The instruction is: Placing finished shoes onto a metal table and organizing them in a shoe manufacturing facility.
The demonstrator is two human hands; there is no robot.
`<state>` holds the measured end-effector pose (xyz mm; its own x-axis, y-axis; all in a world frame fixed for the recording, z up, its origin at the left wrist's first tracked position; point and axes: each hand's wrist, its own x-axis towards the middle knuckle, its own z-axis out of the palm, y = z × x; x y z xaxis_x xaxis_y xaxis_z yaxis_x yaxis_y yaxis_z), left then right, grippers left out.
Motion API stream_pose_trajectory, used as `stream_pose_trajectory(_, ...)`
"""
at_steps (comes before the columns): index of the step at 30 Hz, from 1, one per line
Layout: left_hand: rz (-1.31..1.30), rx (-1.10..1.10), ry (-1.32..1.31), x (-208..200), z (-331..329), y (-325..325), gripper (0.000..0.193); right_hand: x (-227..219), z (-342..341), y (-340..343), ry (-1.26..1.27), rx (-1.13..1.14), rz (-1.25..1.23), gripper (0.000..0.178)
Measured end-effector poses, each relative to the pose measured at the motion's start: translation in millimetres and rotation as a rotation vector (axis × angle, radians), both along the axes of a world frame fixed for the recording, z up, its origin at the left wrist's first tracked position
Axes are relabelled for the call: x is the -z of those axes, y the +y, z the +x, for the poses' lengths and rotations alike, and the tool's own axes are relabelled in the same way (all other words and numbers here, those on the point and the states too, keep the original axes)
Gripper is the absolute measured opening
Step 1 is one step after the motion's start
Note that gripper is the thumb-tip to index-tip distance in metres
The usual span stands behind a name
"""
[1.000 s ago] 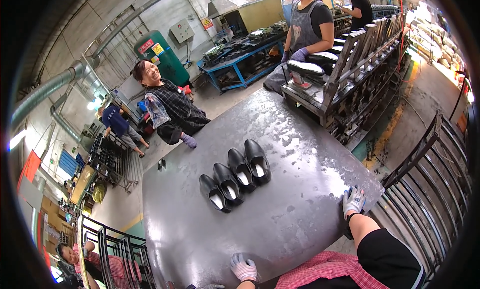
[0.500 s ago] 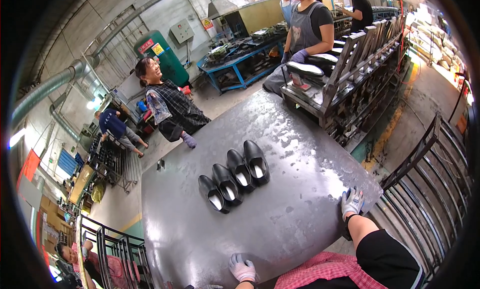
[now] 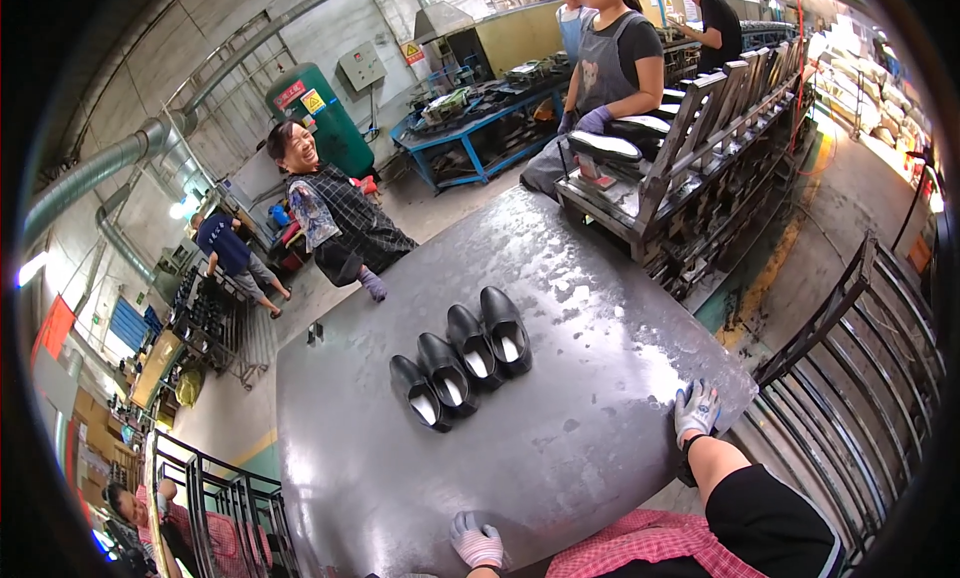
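Note:
Several black slip-on shoes (image 3: 462, 368) with pale insoles stand side by side in a slanting row on the grey metal-topped table (image 3: 570, 448). My left hand (image 3: 476, 541), in a striped light glove, lies on the table's near edge, its fingers extended and nothing in them. My right hand (image 3: 697, 410), in a white and grey glove, rests palm down near the right corner with its fingers apart. Neither hand touches the shoes.
Across the table, a co-worker's purple-gloved hand (image 3: 373, 284) touches its edge. A rack conveyor (image 3: 660, 193) carrying shoes meets the far right side, where another person in an apron stands. Metal barred racks (image 3: 830, 378) flank the right; a mirror-like panel is at lower left.
My view has shifted slightly, so the table and shoes appear a little lower and left. The co-worker across has turned toward me. Both my hands stay on the table.

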<state>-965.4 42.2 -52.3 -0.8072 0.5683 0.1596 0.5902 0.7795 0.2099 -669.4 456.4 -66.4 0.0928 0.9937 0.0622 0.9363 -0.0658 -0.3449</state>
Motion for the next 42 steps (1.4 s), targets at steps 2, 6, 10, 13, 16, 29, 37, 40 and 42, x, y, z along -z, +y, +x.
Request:
stream_pose_trajectory(2, -0.014, -0.004, -0.012, 0.4, -0.7, -1.4, 0.053, -7.1, -1.0, -1.4, -0.013, -0.022, -0.107, 0.055)
stream_pose_trajectory(6, -0.025, -0.018, -0.010, 2.0, -0.2, -2.0, 0.053, -6.1, -1.8, -0.7, -0.018, -0.028, -0.107, 0.055)
stream_pose_trajectory(10, -0.026, -0.027, -0.013, -0.7, 1.4, -1.2, 0.054, -7.7, -3.2, 0.2, -0.026, -0.031, -0.130, 0.055)
stream_pose_trajectory(13, -0.019, -0.028, -0.004, 1.4, 1.6, -0.9, 0.054, 6.0, 0.1, 1.9, -0.034, -0.018, -0.043, 0.054)
stream_pose_trajectory(16, -0.015, -0.017, 0.008, 3.0, -0.5, -2.3, 0.053, 12.7, 0.7, 1.9, -0.027, -0.014, 0.056, 0.052)
stream_pose_trajectory(29, -0.017, -0.028, -0.001, 2.2, 0.9, -1.1, 0.053, -1.9, 0.3, 0.5, -0.019, -0.023, -0.090, 0.050)
stream_pose_trajectory(37, -0.008, -0.015, 0.012, 2.2, -0.1, -1.3, 0.052, 13.2, -0.3, 0.5, -0.004, 0.003, 0.047, 0.050)
stream_pose_trajectory(40, -0.006, -0.011, 0.015, 3.5, -1.5, -3.1, 0.052, 3.0, -3.0, -1.1, -0.018, -0.012, 0.028, 0.050)
stream_pose_trajectory(42, -0.013, -0.009, 0.024, 3.9, -1.3, -4.6, 0.052, -4.6, -5.7, -2.3, -0.032, -0.012, -0.073, 0.049)
